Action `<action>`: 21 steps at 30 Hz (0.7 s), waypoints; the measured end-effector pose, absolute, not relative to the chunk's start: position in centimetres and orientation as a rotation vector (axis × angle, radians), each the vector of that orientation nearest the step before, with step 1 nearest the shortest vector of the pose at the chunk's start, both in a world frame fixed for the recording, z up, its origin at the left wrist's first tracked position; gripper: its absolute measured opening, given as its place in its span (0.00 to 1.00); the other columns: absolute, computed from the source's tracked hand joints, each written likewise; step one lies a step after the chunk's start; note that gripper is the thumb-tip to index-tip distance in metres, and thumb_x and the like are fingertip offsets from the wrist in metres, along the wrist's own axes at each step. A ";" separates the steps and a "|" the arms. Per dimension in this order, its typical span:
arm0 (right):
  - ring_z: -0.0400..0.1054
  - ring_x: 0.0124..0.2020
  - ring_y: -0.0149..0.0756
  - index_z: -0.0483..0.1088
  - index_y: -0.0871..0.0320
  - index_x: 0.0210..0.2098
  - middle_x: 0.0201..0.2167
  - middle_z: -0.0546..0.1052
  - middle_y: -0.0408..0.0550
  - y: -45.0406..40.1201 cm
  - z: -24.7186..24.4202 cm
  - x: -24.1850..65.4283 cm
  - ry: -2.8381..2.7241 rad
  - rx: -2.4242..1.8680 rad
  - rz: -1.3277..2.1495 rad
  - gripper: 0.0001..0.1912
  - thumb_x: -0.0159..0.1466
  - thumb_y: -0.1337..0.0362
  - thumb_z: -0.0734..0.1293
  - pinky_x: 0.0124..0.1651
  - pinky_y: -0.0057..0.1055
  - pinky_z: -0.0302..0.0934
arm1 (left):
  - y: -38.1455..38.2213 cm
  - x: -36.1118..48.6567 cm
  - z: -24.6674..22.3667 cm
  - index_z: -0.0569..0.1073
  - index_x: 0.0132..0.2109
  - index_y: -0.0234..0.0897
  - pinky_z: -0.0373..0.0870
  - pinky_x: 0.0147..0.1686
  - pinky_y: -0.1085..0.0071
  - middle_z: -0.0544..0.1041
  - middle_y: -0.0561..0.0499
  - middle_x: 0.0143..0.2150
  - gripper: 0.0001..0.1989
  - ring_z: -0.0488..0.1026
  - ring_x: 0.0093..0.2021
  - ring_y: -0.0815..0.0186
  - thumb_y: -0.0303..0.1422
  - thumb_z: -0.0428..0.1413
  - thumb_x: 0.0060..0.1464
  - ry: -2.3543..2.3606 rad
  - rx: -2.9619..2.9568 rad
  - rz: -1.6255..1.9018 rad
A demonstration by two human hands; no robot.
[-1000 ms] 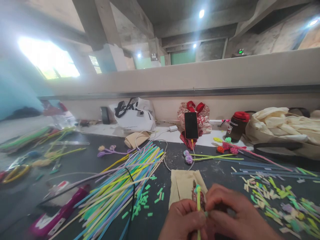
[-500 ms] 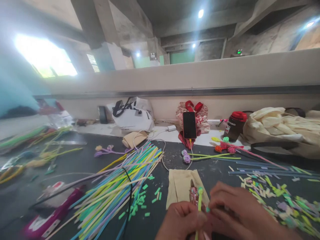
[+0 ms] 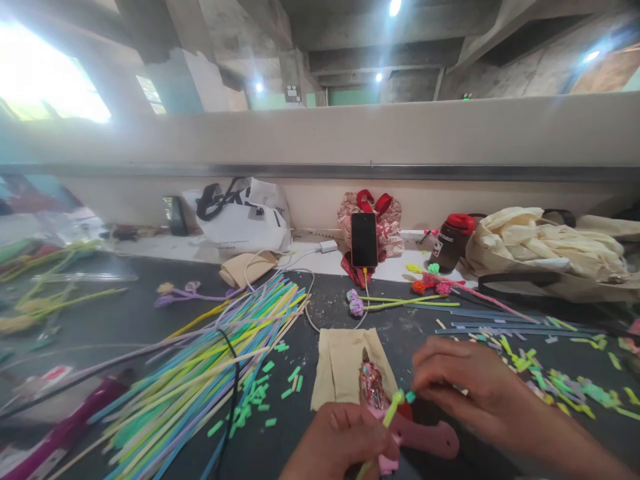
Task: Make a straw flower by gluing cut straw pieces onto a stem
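Note:
My left hand is closed around a yellow-green pipe cleaner stem, which slants up to a small knob at its tip. My right hand is closed in a pinch, with a small teal-green piece at its fingertips, close beside that knob. Beneath and between both hands lies a pink tool that looks like a hot glue gun. Its glittery, stained front end and dark pointed tip rest on a folded tan cloth or paper. My left hand hides part of its body.
A heap of long pastel pipe cleaners spreads to the left, with cut green bits beside it. More cut pieces lie right. A phone leans on a patterned bag behind; a dark red-lidded bottle stands at right.
My right hand has moved a little apart from my left, showing more of the pink tool. The stem now tilts to the right. The whole view has shifted.

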State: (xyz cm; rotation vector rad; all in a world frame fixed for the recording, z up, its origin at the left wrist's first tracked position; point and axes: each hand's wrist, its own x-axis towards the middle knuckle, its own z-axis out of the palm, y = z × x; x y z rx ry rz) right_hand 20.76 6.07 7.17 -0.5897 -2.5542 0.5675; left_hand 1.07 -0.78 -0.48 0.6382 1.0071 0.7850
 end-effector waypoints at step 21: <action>0.61 0.27 0.29 0.67 0.57 0.30 0.27 0.73 0.43 5.5 6.4 20.3 -2.668 -0.474 0.366 0.13 0.67 0.68 0.55 0.29 0.25 0.52 | -1.0 1.5 2.2 0.75 0.21 0.32 0.37 0.14 0.74 0.64 0.60 0.09 0.11 0.50 0.10 0.79 0.38 0.62 0.35 1.060 0.716 0.683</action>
